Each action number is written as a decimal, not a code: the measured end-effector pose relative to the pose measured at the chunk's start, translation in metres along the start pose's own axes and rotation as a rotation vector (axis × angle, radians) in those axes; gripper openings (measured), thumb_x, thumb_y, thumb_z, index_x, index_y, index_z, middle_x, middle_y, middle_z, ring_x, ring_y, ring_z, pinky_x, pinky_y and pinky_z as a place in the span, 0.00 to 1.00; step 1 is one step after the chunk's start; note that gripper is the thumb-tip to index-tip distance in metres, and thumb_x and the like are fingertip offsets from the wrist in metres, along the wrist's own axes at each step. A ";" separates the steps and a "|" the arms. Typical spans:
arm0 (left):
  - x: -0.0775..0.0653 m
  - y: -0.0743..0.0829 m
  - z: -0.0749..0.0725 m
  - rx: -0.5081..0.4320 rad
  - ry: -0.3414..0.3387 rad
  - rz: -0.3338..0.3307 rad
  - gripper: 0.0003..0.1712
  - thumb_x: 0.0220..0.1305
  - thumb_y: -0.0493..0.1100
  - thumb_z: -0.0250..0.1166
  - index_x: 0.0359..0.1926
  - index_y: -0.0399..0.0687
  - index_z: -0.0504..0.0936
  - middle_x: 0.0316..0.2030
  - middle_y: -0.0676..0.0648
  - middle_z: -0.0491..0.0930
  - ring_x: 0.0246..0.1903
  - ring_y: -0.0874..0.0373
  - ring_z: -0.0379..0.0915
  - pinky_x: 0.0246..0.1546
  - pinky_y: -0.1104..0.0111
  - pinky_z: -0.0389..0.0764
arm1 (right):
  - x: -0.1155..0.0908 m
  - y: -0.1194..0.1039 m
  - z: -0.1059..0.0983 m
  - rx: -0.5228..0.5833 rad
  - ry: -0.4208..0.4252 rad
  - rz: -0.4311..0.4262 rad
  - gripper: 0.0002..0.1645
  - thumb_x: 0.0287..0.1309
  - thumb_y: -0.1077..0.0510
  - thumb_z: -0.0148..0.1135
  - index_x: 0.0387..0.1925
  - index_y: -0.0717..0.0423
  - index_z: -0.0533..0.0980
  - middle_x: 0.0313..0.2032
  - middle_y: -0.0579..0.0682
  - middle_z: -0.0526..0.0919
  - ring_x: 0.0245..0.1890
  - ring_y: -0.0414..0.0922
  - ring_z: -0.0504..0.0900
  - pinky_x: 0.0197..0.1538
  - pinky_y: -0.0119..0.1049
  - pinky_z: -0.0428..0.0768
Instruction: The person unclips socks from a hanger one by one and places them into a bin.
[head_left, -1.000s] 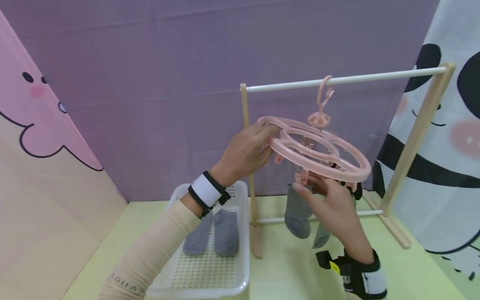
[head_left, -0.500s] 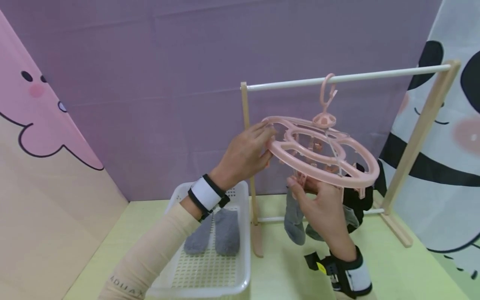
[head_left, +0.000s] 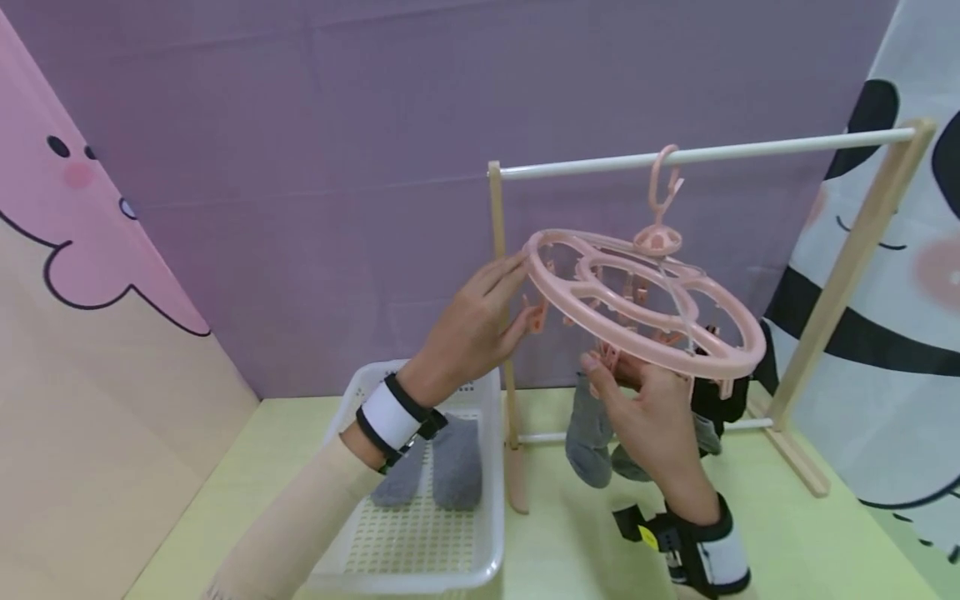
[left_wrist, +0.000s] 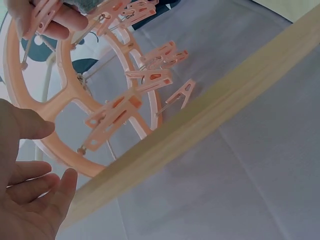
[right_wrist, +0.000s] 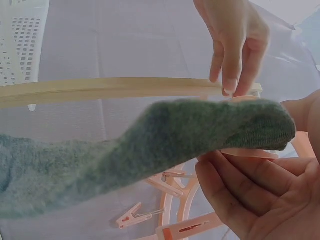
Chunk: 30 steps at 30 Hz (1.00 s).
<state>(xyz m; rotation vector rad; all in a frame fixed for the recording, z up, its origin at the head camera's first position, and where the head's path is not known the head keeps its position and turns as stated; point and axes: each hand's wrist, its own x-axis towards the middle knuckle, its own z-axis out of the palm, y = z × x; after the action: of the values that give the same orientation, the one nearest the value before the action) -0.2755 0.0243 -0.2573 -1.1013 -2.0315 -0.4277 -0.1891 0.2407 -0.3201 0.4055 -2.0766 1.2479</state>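
A pink round clip hanger (head_left: 720, 364) hangs tilted by its hook from the rack's white bar. My right hand (head_left: 660, 417) is under the front of its rim and pinches a pink clothespin (head_left: 608, 357). From beneath that hand hangs a grey sock (head_left: 588, 433), which fills much of the right wrist view as a slanting grey-green sock (right_wrist: 165, 135). Close by the rim's left side is my left hand (head_left: 468, 329), its fingers loose and thumb apart, next to a dangling clip (head_left: 537, 317). In the left wrist view, a gap separates its thumb from its fingers.
The drying rack (head_left: 787, 148) has a white bar and wooden legs. A white basket (head_left: 491, 533) with grey socks (head_left: 456, 467) stands left of it on the table. Other grey and black pieces (head_left: 723, 400) hang from the hanger's right side. Behind is a purple cloth (head_left: 300, 208).
My left hand has let go of the hanger's rim and drawn slightly left and down. The hanger has swung a little to the right; my right hand stays at the clothespin.
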 end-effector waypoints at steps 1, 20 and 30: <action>-0.003 -0.001 0.000 -0.001 0.009 -0.005 0.31 0.70 0.38 0.69 0.70 0.29 0.74 0.68 0.33 0.77 0.68 0.42 0.75 0.71 0.59 0.77 | 0.000 0.000 0.000 -0.003 -0.002 -0.002 0.05 0.70 0.62 0.68 0.43 0.59 0.82 0.35 0.52 0.88 0.38 0.32 0.89 0.37 0.21 0.84; -0.045 -0.007 0.033 -0.443 -0.597 -0.244 0.19 0.68 0.46 0.73 0.57 0.47 0.88 0.51 0.48 0.91 0.49 0.56 0.88 0.50 0.65 0.88 | -0.001 -0.002 0.000 0.028 -0.047 -0.005 0.10 0.78 0.60 0.56 0.45 0.58 0.83 0.39 0.54 0.90 0.27 0.38 0.79 0.28 0.27 0.72; -0.055 0.001 0.063 -0.731 -0.840 -0.352 0.38 0.63 0.50 0.77 0.71 0.49 0.75 0.67 0.47 0.80 0.64 0.55 0.79 0.67 0.62 0.80 | 0.000 0.001 -0.001 0.049 -0.084 0.002 0.12 0.80 0.59 0.53 0.40 0.59 0.80 0.43 0.55 0.90 0.31 0.39 0.82 0.28 0.30 0.73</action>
<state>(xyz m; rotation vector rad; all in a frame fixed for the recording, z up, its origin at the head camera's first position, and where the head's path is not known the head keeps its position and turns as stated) -0.2858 0.0321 -0.3394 -1.5146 -2.9453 -1.0903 -0.1888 0.2418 -0.3206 0.4852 -2.1203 1.3054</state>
